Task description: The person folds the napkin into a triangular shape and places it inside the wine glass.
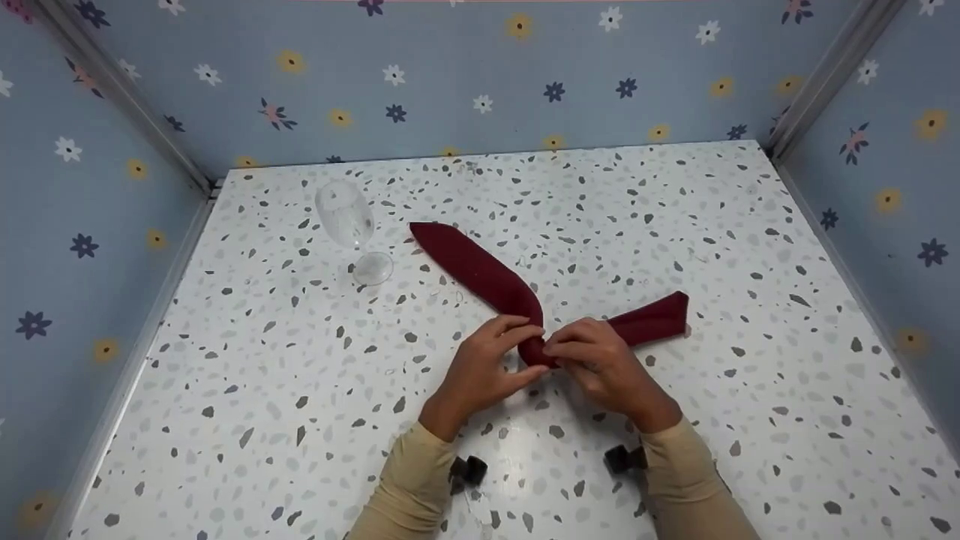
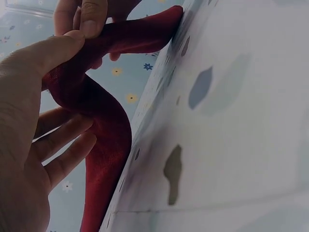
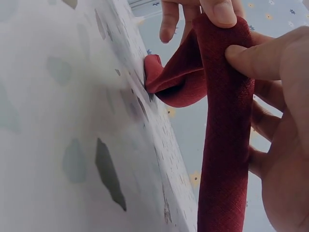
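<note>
A dark red cloth napkin (image 1: 480,274), folded into a long band, bends sharply between my two hands. Its pointed end lies toward the back left, and the shorter end (image 1: 656,319) sticks out to the right. My left hand (image 1: 480,371) grips the bend, with the thumb on the near side and the fingers on the far side. Right beside it, my right hand (image 1: 604,367) pinches the band with thumb and fingers. In the left wrist view the two thumbs meet at the fold of the cloth (image 2: 108,154). The right wrist view shows the raised band (image 3: 224,125) running past my right fingers.
A clear stemmed glass (image 1: 345,214) is at the back left, near the napkin's pointed end. The speckled white table (image 1: 750,420) is bordered by blue flowered panels (image 1: 480,82) at the back and sides. Black mounts (image 1: 471,470) sit at both wrists.
</note>
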{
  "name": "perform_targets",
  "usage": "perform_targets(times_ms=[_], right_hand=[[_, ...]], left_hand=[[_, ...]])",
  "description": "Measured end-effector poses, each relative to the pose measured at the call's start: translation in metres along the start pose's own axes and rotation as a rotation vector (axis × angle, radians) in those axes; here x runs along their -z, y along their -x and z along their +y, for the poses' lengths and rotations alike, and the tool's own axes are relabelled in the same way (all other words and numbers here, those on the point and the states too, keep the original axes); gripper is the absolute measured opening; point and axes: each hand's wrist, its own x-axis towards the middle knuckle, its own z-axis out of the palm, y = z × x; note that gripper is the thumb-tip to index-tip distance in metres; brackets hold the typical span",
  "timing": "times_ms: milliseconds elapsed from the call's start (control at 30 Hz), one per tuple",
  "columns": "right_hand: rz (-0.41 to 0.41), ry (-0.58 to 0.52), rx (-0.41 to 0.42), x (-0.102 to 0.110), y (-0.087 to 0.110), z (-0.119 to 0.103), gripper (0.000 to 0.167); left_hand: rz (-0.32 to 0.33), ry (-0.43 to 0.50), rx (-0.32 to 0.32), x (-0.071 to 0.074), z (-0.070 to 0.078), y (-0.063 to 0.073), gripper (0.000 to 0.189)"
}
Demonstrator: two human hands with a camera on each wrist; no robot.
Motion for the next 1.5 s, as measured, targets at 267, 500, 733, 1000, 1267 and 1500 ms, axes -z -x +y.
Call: perform_targets(times_ms=[267,500,733,1000,1267,1500], right_hand=[[0.041,-0.002,-0.02,0.0007,-0.0008,-0.0022,0.025],[0.048,0.004,-0.126,0.0005,0.0019,-0.0006,0.027],[0.053,0.016,-0.194,0.0038,0.0035,0.0016,0.036],[0.137,0.071,-0.258,0.0068,0.0033,0.003,0.031],[0.237,0.202,-0.38,0.0056,0.0023,0.0037,0.024],[0.227,0.158,-0.522,0.0041,0.004,0.0037,0.021]], left_hand=[[0.042,0.026,-0.036,-0.0009,0.0014,-0.0017,0.041],[0.108,0.028,-0.057,-0.0024,-0.0012,-0.0009,0.037],[0.157,0.017,-0.081,-0.0012,-0.0012,-0.0007,0.035],[0.226,0.025,-0.096,-0.0002,-0.0039,-0.0025,0.032],[0.312,0.049,-0.082,-0.0002,-0.0071,-0.0024,0.03],[0.366,0.085,-0.032,0.0,-0.0082,0.0001,0.032]])
